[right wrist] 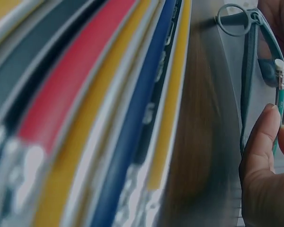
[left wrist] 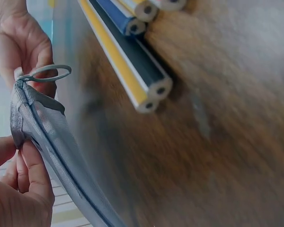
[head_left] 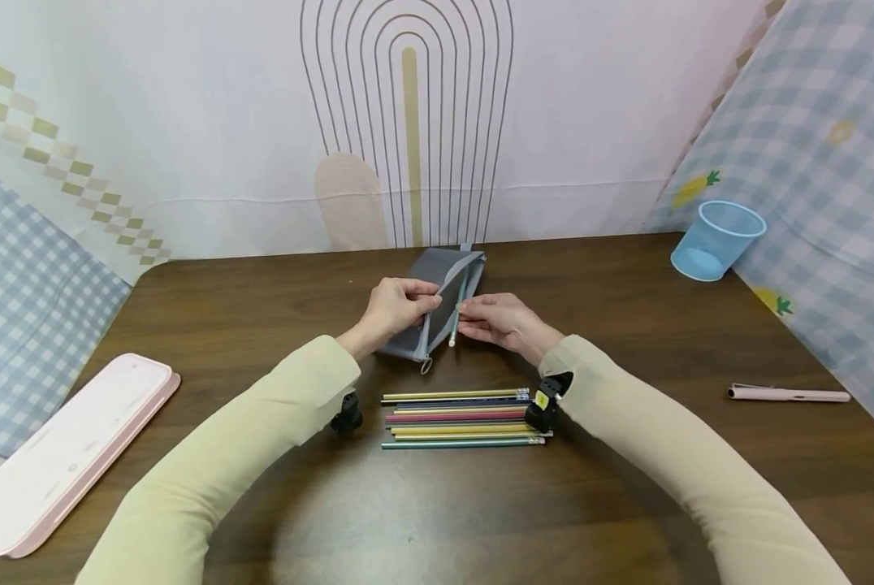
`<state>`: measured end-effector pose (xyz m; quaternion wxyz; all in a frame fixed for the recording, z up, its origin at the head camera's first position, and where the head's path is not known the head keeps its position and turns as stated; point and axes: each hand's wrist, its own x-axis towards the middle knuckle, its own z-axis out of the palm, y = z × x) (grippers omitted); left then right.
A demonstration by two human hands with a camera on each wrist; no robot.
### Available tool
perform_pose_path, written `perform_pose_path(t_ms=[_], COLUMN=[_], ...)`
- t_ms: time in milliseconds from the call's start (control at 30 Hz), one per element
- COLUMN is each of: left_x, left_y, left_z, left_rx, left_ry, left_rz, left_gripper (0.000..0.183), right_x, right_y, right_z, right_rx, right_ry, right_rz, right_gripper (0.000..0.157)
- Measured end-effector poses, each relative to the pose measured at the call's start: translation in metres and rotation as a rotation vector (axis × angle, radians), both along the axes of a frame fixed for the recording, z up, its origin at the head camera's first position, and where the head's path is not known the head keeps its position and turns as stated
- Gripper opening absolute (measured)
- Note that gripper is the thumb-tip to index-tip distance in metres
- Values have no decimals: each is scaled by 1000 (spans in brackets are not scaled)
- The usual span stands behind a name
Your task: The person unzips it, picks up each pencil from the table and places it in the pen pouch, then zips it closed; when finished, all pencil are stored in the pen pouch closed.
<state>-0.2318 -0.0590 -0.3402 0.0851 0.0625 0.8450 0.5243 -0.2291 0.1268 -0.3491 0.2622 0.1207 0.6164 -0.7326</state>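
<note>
A grey zippered pencil pouch (head_left: pixel 437 264) lies slanted near the back of the table, its mouth spread toward the right. My left hand (head_left: pixel 396 311) pinches one edge of that mouth; in the left wrist view its fingers (left wrist: pixel 35 172) grip the fabric below the ring pull (left wrist: pixel 52 71). Between thumb and fingers, my right hand (head_left: pixel 506 321) holds a green pencil (right wrist: pixel 281 97) at the opening. The white eraser end points toward me, and the far part reaches inside the pouch. Nearer to me, several coloured pencils (head_left: pixel 459 417) lie side by side.
A pale pink case (head_left: pixel 71 451) sits at the left edge of the wooden table (head_left: pixel 261 309). On the right lies a pink pen (head_left: pixel 788 395), with a tilted blue mesh cup (head_left: pixel 718 244) behind it. Patterned cloth (head_left: pixel 590 122) hangs along the back and sides.
</note>
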Motion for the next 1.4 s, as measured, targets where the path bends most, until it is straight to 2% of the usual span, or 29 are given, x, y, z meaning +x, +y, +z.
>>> perform_pose_path(t_ms=[267, 400, 500, 633, 733, 867, 1000, 1200, 1400], left_x=[3, 3, 2, 0, -1, 0, 0, 0, -1], left_y=[6, 7, 8, 6, 4, 1, 0, -1, -4], left_z=[2, 3, 3, 4, 5, 4, 3, 3, 4], left_rx=[18, 17, 16, 24, 27, 20, 16, 23, 28], left_ry=[-53, -59, -49, -33, -31, -32, -32, -27, -33], left_rz=[-6, -11, -10, -3, 1, -2, -15, -23, -20], left_gripper=[27, 27, 28, 28, 28, 28, 27, 27, 28], right_x=[-2, 0, 6, 17, 27, 38, 46, 51, 53], right_y=[-12, -11, -4, 13, 26, 36, 37, 33, 30], right_z=[0, 0, 2, 3, 2, -2, -8, -9, -10], right_rx=[2, -45, -56, 14, 124, 301, 400, 425, 450], right_ry=[-9, -24, -26, 27, 107, 212, 312, 461, 508], right_rz=[-17, -20, 9, 115, 253, 460, 589, 688, 707], right_gripper=[36, 31, 24, 26, 29, 25, 21, 16, 8])
